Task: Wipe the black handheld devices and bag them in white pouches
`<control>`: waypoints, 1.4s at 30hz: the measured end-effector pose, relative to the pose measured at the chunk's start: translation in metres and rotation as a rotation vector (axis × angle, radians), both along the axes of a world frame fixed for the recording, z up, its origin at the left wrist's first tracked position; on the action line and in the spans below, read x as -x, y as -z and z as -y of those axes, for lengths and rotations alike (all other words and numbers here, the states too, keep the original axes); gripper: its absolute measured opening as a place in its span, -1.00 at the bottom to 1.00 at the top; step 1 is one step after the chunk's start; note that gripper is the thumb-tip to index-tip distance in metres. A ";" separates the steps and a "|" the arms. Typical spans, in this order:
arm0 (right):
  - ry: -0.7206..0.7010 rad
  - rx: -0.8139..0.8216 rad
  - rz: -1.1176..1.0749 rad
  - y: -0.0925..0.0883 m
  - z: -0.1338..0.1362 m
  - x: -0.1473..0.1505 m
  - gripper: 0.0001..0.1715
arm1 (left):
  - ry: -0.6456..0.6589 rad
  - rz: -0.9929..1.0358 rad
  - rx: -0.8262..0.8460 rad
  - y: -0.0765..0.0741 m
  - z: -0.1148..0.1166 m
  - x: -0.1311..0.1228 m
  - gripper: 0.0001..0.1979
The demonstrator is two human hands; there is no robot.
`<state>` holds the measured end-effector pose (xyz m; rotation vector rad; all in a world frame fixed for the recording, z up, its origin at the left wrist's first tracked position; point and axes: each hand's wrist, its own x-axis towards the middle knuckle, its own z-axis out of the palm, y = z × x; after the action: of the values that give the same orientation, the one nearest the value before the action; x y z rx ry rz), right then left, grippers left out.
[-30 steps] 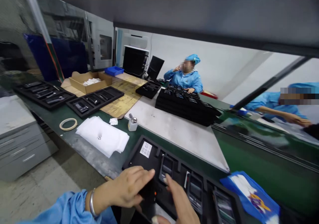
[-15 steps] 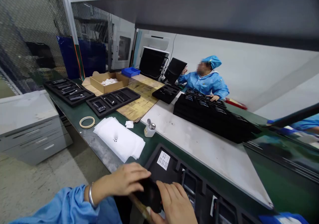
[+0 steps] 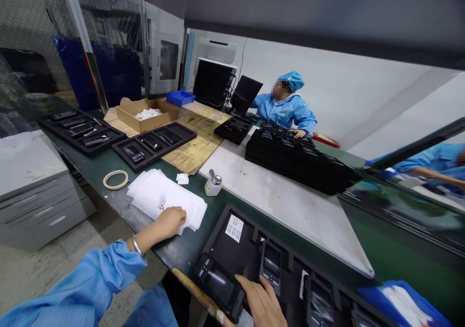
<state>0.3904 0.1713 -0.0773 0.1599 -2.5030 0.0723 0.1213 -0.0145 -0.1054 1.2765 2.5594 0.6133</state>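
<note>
My right hand [image 3: 262, 302] grips the lower end of a black handheld device [image 3: 220, 286] with a dark screen, tilted at the table's front edge. Its upper end overlaps the near left corner of a black foam tray [image 3: 218, 232]. In that tray lie more such devices [image 3: 271, 264], and a white label sheet [image 3: 234, 228] rests in its left compartment. My left hand [image 3: 170, 223] is on the near right part of a stack of flat white sheets [image 3: 152, 191] printed with a small black mark. Its fingers are pinched together at the sheets' edge; the fingertips are partly hidden.
Beyond the stack are a tape roll [image 3: 115, 179] and a white pump bottle [image 3: 213, 184]. Foam trays with devices [image 3: 154, 145], a cardboard box [image 3: 147, 116] and a blue bin [image 3: 180, 98] stand further back. A co-worker [image 3: 285, 105] sits behind stacked black trays [image 3: 298, 164].
My left hand has moved from beside the device, up and left onto the white sheets. The device in my right hand now shows its screen. The camera view has shifted slightly.
</note>
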 end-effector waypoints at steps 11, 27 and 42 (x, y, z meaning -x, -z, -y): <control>0.166 0.195 -0.024 0.007 0.018 0.021 -0.37 | 0.082 0.119 -0.028 -0.011 0.027 -0.021 -0.82; 0.226 0.250 -0.018 0.015 0.032 0.027 -0.34 | 0.131 0.143 -0.119 -0.004 0.029 -0.021 -0.84; 0.189 0.308 0.070 0.027 0.055 0.046 -0.39 | 0.025 0.234 -0.420 0.007 0.037 -0.038 -0.83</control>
<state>0.3442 0.1164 -0.1046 -0.2087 -2.5268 0.3883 0.1598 -0.0517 -0.1120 1.2588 2.2923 1.2649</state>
